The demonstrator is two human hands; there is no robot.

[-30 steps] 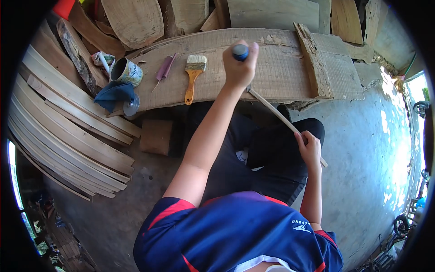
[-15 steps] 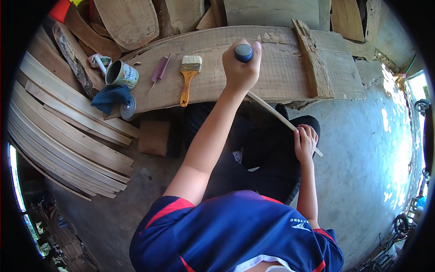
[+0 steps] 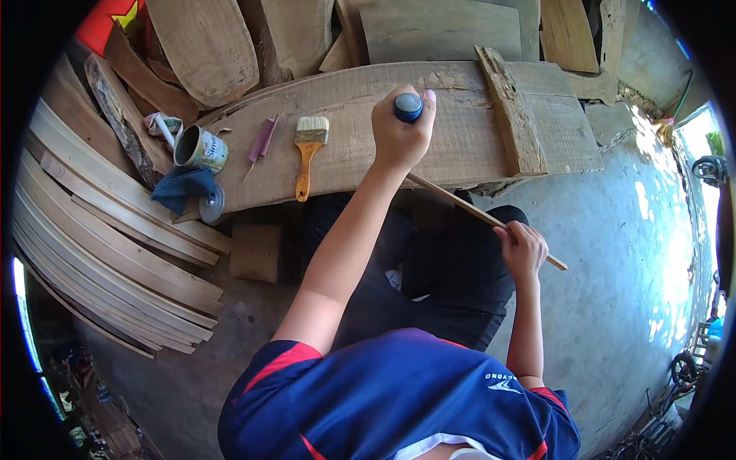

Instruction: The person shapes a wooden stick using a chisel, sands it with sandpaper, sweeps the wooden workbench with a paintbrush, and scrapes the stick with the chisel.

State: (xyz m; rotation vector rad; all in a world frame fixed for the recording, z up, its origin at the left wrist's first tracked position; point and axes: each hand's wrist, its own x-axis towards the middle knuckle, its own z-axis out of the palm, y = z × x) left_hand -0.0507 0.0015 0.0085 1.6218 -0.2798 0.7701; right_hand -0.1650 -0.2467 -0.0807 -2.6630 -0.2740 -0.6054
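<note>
My left hand [image 3: 402, 138] is closed round an upright tool, whose round blue end with a grey top [image 3: 408, 107] sticks out above the fist. The tool's lower part is hidden under the hand. From beneath that hand a thin wooden strip [image 3: 468, 207] slants down to the right, over the board's front edge and my legs. My right hand [image 3: 524, 247] grips the strip near its far end, fingers bent over it. A paintbrush [image 3: 307, 159] with a wooden handle lies on the broad wooden board [image 3: 345, 100], left of my left hand.
On the board's left are a folded purple piece [image 3: 263, 141], an open can [image 3: 201, 149], a blue cloth [image 3: 182, 189] and a clear disc [image 3: 212, 205]. A rough plank [image 3: 512, 115] crosses its right side. Long wooden strips [image 3: 115, 253] lie at left; a block [image 3: 255, 252] sits below the board.
The view has shifted a little. The strip's free end reaches further right past my right hand, and a darker face of it shows. My left hand still grips the tool.
</note>
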